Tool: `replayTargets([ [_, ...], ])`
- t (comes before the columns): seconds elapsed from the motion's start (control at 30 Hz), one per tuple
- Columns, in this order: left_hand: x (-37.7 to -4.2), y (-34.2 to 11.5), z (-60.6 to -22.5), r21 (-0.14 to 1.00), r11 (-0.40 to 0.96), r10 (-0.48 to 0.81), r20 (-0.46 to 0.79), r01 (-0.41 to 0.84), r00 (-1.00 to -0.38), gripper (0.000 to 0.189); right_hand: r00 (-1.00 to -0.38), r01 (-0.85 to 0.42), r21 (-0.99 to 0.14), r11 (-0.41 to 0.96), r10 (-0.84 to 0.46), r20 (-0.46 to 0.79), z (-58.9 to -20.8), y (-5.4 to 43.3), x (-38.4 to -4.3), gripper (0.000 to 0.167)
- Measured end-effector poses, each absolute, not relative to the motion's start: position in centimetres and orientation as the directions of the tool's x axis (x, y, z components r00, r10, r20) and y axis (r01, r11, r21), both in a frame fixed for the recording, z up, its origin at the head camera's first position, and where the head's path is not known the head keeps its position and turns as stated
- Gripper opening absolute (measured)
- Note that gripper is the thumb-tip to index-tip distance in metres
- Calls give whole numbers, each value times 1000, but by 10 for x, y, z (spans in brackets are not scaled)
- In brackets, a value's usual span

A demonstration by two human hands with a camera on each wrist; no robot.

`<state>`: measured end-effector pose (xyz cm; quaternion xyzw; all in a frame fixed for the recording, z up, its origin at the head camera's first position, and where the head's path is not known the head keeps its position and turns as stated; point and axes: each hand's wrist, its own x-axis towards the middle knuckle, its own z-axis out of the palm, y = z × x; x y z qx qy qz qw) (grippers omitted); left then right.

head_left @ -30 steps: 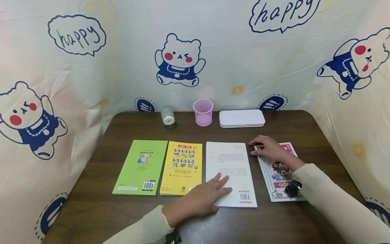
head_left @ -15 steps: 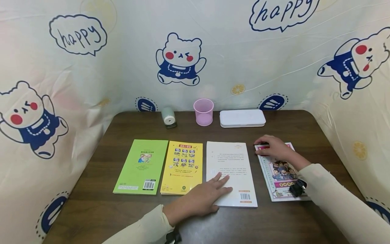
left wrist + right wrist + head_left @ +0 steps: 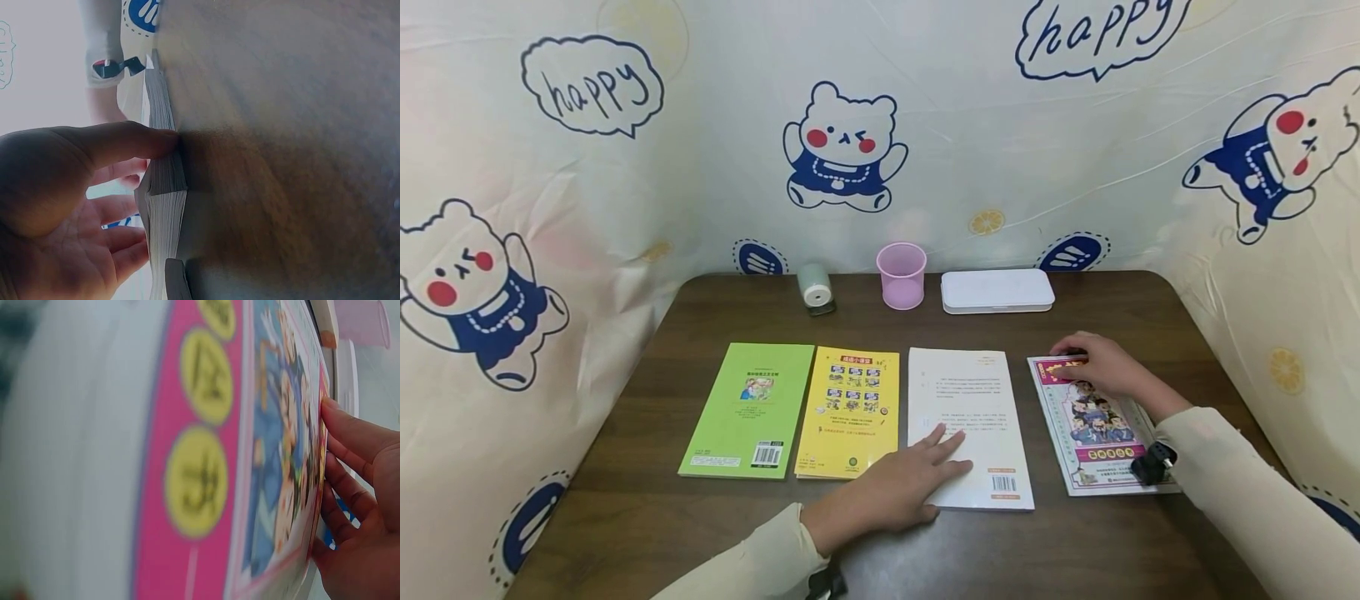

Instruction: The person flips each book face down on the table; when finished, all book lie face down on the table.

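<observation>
My left hand rests on the lower left of a white book, fingers spread over its printed cover. In the left wrist view, the left thumb lies against the page edges of this thick book. At the right, my right hand is at the far edge of a pink-and-white book with cartoon children on its cover. The right wrist view shows the right thumb and fingertips right at that edge. The book lies flat, its upper right part hidden by the hand and sleeve.
A green book and a yellow book lie side by side on the left of the brown table. Along the back are a pale green cylindrical item, a pink cup and a flat white case.
My right hand has slid rightward along the far edge of the pink-and-white book, from its left corner, uncovering more of the cover. The left hand has stayed on the white book.
</observation>
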<state>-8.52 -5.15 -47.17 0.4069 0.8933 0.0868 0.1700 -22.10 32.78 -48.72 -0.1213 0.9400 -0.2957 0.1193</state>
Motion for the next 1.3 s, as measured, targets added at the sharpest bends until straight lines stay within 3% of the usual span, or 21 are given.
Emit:
replayTargets([
  [0.8,-85,-47,-466,302,677,736,-254,671,-628,67,-960,-88,-561,823,-220,-173,-487,371,-216,43],
  [1.3,-88,-20,-457,220,693,721,-225,687,-655,62,-967,-43,-559,828,-176,-186,-493,382,-215,40],
])
